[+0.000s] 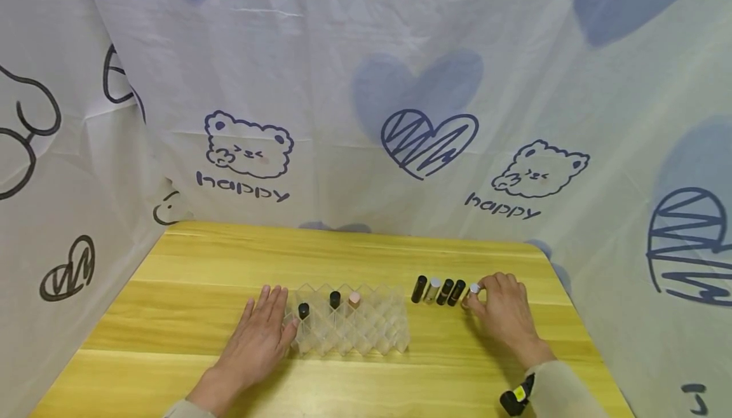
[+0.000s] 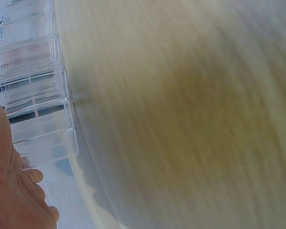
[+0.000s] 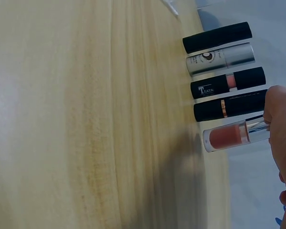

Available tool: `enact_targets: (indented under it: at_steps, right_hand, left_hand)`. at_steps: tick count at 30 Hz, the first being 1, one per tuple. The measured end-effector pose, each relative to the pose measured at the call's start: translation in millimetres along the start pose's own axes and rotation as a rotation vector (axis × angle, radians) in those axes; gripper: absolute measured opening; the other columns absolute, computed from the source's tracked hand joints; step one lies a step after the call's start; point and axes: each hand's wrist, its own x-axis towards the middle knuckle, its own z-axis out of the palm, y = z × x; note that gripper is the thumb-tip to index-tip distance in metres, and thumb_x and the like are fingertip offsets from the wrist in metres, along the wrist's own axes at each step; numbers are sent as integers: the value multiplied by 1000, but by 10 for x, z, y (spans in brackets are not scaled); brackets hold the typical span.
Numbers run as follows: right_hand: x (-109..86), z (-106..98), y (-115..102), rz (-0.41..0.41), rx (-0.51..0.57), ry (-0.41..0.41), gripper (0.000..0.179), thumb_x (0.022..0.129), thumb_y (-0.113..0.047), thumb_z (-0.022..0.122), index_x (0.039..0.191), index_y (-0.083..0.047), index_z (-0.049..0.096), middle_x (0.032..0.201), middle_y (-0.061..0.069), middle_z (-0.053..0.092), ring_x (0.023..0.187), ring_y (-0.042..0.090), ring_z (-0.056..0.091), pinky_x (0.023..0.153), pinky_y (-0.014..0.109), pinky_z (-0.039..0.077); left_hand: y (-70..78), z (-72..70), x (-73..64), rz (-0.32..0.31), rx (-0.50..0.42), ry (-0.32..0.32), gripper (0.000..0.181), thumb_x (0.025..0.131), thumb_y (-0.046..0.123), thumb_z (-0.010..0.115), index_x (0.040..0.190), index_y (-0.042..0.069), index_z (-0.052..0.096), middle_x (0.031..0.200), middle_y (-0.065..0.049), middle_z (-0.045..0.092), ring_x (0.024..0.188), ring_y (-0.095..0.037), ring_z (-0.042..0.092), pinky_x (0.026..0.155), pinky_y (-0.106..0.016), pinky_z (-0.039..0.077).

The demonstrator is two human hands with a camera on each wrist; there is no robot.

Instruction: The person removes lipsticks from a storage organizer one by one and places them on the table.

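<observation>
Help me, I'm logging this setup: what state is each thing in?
Clear organizer: partly filled.
Silver-capped lip gloss tube: closed, held by its cap.
Left hand: fingers extended, at the organizer's left end.
Right hand: pinching the gloss tube.
Black-topped tubes: two, upright in the organizer.
Pink-topped tube: upright there too.
Plain black tube: standing.
Silver tube: standing, closed.
TEAYA tube: standing, closed.
Gold-banded black tube: standing, closed.

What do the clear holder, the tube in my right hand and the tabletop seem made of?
Holder: probably glossy plastic; transparent, with bright edges.
Tube: clear plastic or glass, as reddish colour shows through; its shiny silver cap may be metal or metallized plastic.
Tabletop: wood or printed laminate, slight sheen, streaky grain.
</observation>
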Motion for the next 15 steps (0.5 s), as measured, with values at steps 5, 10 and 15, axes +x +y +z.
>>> enact_targets:
  at_steps: [5,10,15]
  right_hand:
    - [-6,13,-2,20,-5,-24,21,90,-24,73,93,-3,71,94,12,67,89,33,57,78,47,43]
    - [-1,31,8,33,-4,-33,20,90,-22,73,94,-2,71,94,14,67,89,35,57,78,47,43]
    - [9,77,31,18,-1,-12,19,90,-20,72,95,-2,71,94,14,68,89,36,58,78,49,45]
  left_hand:
    - [5,4,1,2,-2,7,71,115,45,38,163,-6,28,169,-26,31,160,-44,23,129,-66,18]
    - [2,14,1,3,5,8,71,115,45,38,163,-6,28,169,-26,32,160,-44,23,129,-66,18]
    - [0,11,-3,0,1,10,71,115,45,38,163,-6,29,169,-26,32,160,-44,23,129,-66,17]
